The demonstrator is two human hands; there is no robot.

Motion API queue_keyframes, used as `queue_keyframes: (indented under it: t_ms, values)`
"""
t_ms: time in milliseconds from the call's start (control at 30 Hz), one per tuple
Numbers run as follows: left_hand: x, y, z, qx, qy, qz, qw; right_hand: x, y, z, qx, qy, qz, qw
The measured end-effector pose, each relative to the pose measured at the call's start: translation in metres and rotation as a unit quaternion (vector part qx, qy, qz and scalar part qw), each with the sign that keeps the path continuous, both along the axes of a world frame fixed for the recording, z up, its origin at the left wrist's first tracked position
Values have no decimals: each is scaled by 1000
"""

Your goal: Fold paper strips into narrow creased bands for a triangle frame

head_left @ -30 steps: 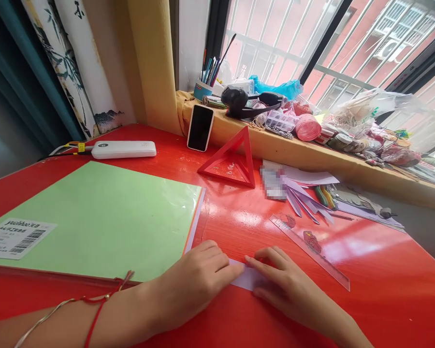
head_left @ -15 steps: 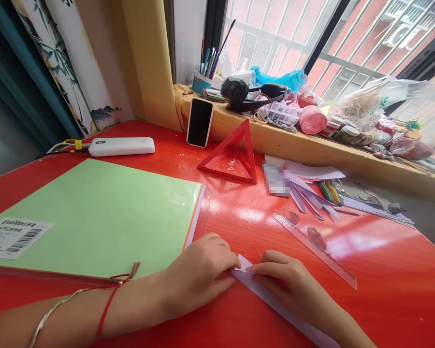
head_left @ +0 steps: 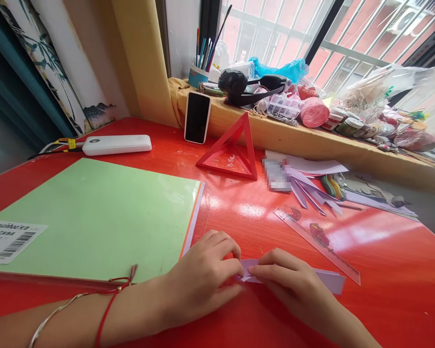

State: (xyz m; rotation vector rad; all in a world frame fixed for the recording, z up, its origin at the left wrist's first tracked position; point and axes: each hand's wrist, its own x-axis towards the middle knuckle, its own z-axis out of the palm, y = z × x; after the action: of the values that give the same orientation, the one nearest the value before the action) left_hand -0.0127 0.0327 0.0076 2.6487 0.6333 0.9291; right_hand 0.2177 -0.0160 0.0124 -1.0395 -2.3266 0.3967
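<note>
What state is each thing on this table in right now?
paper strip, lying flat, one end pinched by both hands.
left hand, fingers closed on the strip.
right hand, fingers closed on the strip.
phone, leaning upright, screen dark.
red triangle frame, standing upright.
ruler, lying flat.
power bank, lying flat.

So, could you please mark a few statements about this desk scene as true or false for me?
1. The left hand and right hand both touch the pale lilac paper strip on the glossy red table. True.
2. The clear plastic ruler lies on the green sheet. False: it lies on the bare table, right of the hands.
3. The black-screened phone leans upright against the yellow window ledge. True.
4. The white power bank sits inside the red triangle frame. False: it lies apart, beyond the green sheet's far edge.
</note>
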Motion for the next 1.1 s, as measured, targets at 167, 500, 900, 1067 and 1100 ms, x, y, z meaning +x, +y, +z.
queue_keyframes:
  t_ms: [167,500,900,1067,1100]
  values:
    - [1,0,-3,150,-24,16,988,-3,-3,12,99,-87,24,991]
    - [-3,-5,-14,69,50,-62,994,5,1,27,6,-220,139,966]
    - [-3,-9,-2,-101,1,14,995,4,-13,25,-148,-139,-21,979]
    - [-4,-8,-6,-121,22,47,991,2,-9,24,-191,-115,-96,970]
    - [-5,-8,-7,-119,35,57,991,2,-8,23,-191,-116,-108,969]
